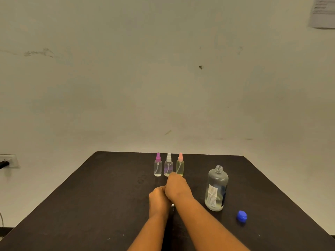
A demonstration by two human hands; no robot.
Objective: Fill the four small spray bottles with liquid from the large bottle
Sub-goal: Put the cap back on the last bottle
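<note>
Three small spray bottles stand in a row near the table's far edge: a purple-capped one (157, 166), a white-capped one (168, 166) and a pink-capped one (180, 165). The large clear bottle (216, 189) stands uncapped to the right, with a little liquid at its bottom. Its blue cap (241, 216) lies on the table nearer to me. My left hand (158, 198) and my right hand (176, 187) are curled together in front of the row. They hide what they hold; only a small pale bit (172, 205), apparently the fourth small bottle, shows beneath them.
The dark table (90, 205) stands against a pale wall. A wall socket with a black plug (5, 163) is at the far left. A sheet of paper (322, 11) hangs at the top right.
</note>
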